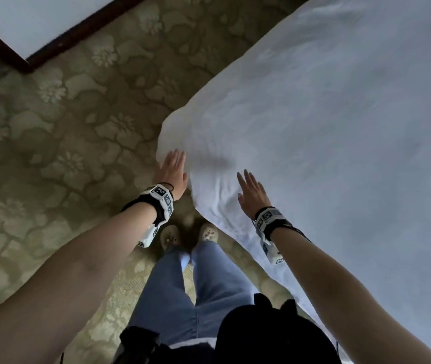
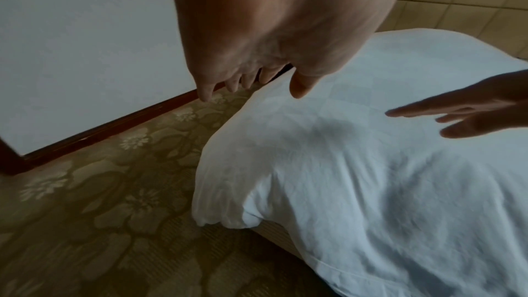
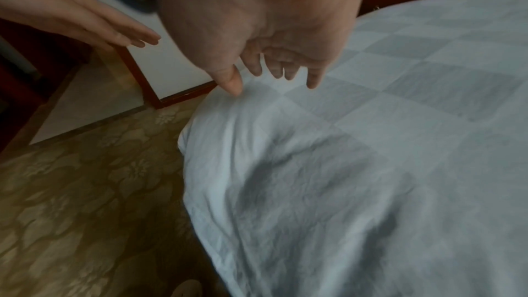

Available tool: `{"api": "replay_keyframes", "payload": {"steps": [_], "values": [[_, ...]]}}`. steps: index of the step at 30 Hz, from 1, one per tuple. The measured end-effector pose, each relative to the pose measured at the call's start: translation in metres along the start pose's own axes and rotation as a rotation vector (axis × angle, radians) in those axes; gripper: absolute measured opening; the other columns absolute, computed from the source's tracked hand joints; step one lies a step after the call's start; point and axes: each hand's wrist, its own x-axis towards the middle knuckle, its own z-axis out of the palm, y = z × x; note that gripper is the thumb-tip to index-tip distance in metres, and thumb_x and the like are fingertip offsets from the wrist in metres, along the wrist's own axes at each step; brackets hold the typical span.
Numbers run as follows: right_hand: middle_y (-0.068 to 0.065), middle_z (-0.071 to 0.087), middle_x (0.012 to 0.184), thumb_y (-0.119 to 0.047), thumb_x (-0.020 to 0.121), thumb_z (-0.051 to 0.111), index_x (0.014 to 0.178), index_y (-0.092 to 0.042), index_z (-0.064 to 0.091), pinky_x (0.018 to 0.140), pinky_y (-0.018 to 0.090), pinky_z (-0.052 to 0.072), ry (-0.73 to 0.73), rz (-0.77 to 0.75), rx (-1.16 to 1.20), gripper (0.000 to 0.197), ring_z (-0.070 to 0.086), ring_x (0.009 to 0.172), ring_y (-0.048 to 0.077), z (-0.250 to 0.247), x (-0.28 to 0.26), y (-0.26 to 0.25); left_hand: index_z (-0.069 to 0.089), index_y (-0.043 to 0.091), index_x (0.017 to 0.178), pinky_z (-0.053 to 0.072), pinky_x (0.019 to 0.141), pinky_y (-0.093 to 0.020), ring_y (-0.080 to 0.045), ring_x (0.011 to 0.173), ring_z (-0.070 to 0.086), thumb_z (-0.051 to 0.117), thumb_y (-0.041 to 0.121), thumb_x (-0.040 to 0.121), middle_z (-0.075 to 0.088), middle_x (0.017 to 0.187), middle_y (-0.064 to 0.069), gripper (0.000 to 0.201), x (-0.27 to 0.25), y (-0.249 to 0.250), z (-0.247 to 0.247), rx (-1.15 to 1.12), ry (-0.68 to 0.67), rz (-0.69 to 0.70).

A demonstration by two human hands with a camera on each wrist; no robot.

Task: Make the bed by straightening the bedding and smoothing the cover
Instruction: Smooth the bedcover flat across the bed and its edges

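Observation:
A white checked cover (image 1: 327,132) lies over the bed and fills the right of the head view; its corner (image 1: 180,143) bulges and creases over the bed's edge. My left hand (image 1: 173,166) is flat, fingers straight, just left of that corner, over the carpet edge. My right hand (image 1: 251,191) hovers flat a little above the creased cover near the corner. In the left wrist view the left hand (image 2: 251,80) hangs above the cover (image 2: 357,177) without holding it. In the right wrist view the right hand (image 3: 274,71) spreads above the cover (image 3: 371,143), holding nothing.
A green floral carpet (image 1: 64,153) covers the floor left of the bed. A white wall with dark wooden skirting (image 1: 78,35) runs along the back left. My feet in light shoes (image 1: 190,236) stand at the bed's corner.

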Motion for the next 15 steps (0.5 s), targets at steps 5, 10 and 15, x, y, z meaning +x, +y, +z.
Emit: {"api": "replay_keyframes", "payload": {"steps": [5, 10, 15], "values": [[0.007, -0.002, 0.161, -0.023, 0.101, 0.032, 0.153, -0.016, 0.002, 0.121, 0.040, 0.007, 0.293, 0.201, 0.032, 0.060, 0.001, 0.149, 0.021, -0.017, 0.062, 0.037, -0.003, 0.015, 0.152, 0.008, 0.119, -0.047, -0.020, 0.149, -0.001, 0.032, 0.032, 0.099, -0.007, 0.160, -0.003, 0.065, 0.055, 0.032, 0.022, 0.068, 0.148, 0.139], [0.005, 0.003, 0.161, -0.038, 0.101, 0.024, 0.153, -0.020, 0.006, 0.120, 0.046, 0.005, 0.468, 0.354, 0.082, 0.058, 0.002, 0.149, 0.023, 0.015, 0.112, 0.064, 0.000, 0.019, 0.152, 0.009, 0.118, -0.048, -0.021, 0.149, 0.004, 0.029, 0.031, 0.099, -0.002, 0.161, -0.004, 0.062, 0.114, 0.050, 0.069, 0.043, 0.161, 0.252], [0.004, 0.006, 0.161, -0.040, 0.100, 0.023, 0.153, -0.024, 0.007, 0.119, 0.051, 0.001, 0.391, 0.027, -0.061, 0.057, 0.004, 0.149, 0.025, 0.081, 0.125, 0.007, 0.001, 0.015, 0.152, 0.007, 0.117, -0.051, -0.023, 0.149, 0.001, 0.014, 0.044, 0.097, -0.001, 0.160, -0.010, 0.064, 0.143, -0.008, 0.119, 0.023, 0.146, 0.017]]}}
